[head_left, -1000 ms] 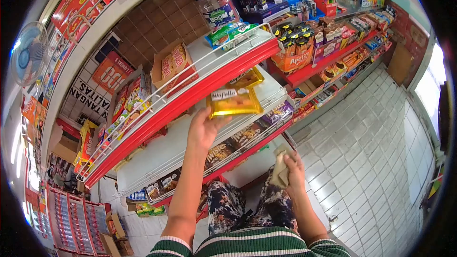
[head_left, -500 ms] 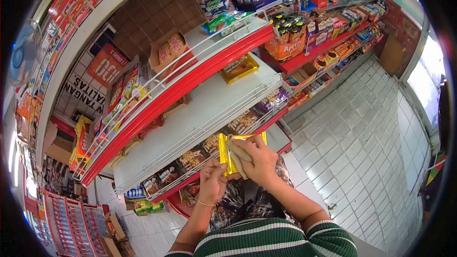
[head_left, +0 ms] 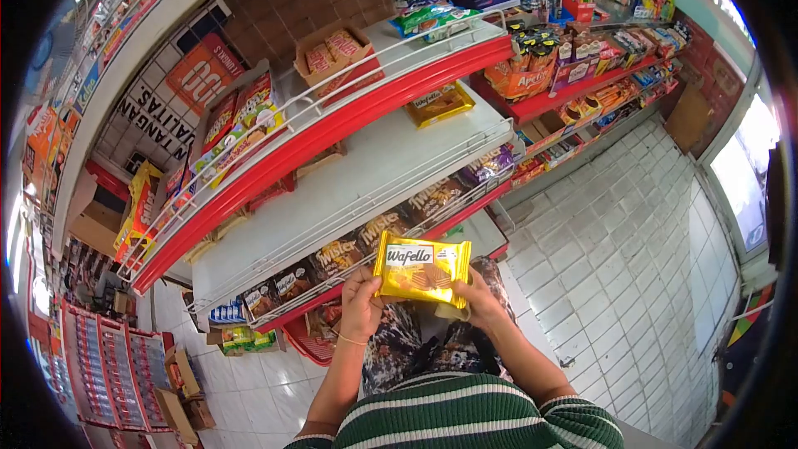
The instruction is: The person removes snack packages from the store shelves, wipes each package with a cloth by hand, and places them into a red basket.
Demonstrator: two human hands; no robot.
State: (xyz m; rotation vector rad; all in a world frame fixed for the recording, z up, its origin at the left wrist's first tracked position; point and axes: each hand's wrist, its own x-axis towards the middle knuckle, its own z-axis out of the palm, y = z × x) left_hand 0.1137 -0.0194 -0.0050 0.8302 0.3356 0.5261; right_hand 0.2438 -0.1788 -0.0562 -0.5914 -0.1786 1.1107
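A yellow Wafello packet (head_left: pixel 422 268) is held front side up above my knees. My left hand (head_left: pixel 363 303) pinches its left edge. At the right edge, my right hand (head_left: pixel 480 297) grips the packet, with a pale cloth (head_left: pixel 450 311) partly showing beneath its fingers. Another Wafello packet (head_left: pixel 440 105) lies at the right end of the white middle shelf (head_left: pixel 349 187), beyond my hands. Below that shelf, Twister packets (head_left: pixel 384 233) stand in a row behind a wire rail.
The red-edged upper shelf (head_left: pixel 332 120) carries an open carton (head_left: pixel 337 62) and a green packet (head_left: pixel 432 22). Snack racks (head_left: pixel 573 91) run along the back right. A red basket (head_left: pixel 309 341) sits on the floor left of my legs. White floor tiles (head_left: pixel 615 233) stretch out at right.
The packet went from the shelf area down to my lap, where my right hand with the cloth was over it. Now its printed front is visible, with a hand at each side.
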